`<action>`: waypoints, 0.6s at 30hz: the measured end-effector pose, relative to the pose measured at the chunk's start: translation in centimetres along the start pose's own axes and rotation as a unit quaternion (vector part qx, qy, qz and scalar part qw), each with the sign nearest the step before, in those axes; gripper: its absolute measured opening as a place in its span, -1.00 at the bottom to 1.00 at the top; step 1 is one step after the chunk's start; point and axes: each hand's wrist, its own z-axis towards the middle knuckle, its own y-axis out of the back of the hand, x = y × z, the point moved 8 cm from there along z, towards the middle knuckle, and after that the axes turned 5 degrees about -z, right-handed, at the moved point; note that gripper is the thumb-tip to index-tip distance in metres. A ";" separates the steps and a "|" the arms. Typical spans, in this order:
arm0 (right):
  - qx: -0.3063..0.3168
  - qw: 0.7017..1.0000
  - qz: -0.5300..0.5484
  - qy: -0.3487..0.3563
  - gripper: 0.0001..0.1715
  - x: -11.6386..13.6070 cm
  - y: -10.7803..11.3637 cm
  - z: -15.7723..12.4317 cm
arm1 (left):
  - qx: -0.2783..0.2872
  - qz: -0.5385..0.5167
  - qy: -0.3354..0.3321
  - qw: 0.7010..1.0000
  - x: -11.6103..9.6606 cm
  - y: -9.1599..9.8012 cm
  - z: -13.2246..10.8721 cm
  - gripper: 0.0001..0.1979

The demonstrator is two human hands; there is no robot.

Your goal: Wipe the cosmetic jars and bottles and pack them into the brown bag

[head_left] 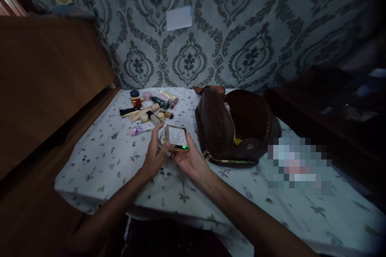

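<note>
A square makeup compact (177, 136) with a glittery silver face and gold rim is held between my two hands, above the patterned cloth. My right hand (191, 160) supports it from below and along its right edge, fingers closed round it. At its left side, my left hand (154, 152) has its fingers bent against the edge. A small pale thing shows between the left fingers and the compact, too unclear to name. Just to the right stands a brown handbag (215, 122), its zip undone and its mouth gaping.
Cosmetics lie beyond my hands: a pink-and-white tube (141, 129), a beige tube (144, 113), a dark green tube (159, 102) and several small jars. A blurred-out patch covers something at right. A wooden panel (51, 84) borders the left; patterned wallpaper (189, 62) stands behind.
</note>
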 end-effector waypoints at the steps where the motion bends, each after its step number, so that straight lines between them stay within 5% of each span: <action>1: -0.001 1.000 -0.004 0.001 -0.71 0.0 -0.2 -0.1 | 0.016 0.002 -0.018 1.000 -0.2 0.0 -0.2 -0.29; 4: -0.002 1.000 -0.020 0.006 -0.72 0.1 -0.7 -0.4 | 0.041 0.034 -0.021 0.998 0.0 0.3 -0.4 -0.20; 10: 0.017 0.999 -0.041 0.023 -0.86 0.7 -0.9 -0.6 | -0.013 0.050 0.040 0.998 1.2 2.9 0.5 -0.49; 18: 0.048 0.991 -0.122 -0.013 -0.51 -0.2 -1.2 -1.0 | -0.076 0.071 0.027 0.994 0.5 5.5 2.3 -0.65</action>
